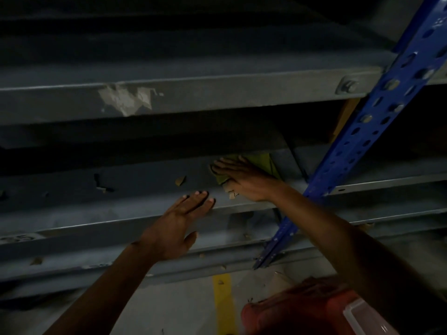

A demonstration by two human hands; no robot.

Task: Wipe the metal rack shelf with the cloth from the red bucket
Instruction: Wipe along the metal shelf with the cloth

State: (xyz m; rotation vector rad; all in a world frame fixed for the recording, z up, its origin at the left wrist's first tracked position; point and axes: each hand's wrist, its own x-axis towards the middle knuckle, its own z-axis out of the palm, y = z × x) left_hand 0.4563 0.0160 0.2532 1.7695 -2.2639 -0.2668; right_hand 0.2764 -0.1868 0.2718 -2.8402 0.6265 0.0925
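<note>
A grey metal rack shelf (145, 187) runs across the dim view. On it lies a green cloth (262, 163), and my right hand (244, 178) presses flat on the cloth, fingers spread toward the left. Most of the cloth is hidden under that hand. My left hand (179, 223) rests palm down on the shelf's front edge, just below and left of the right hand, fingers apart and holding nothing. The red bucket (297, 313) stands on the floor at the bottom right.
A blue perforated upright (377, 122) slants down the right side, close to my right forearm. Another grey shelf beam (193, 97) with torn tape sits above. Paper scraps dot the shelf. A clear plastic container (365, 317) lies by the bucket, and a yellow floor line (223, 303) runs below.
</note>
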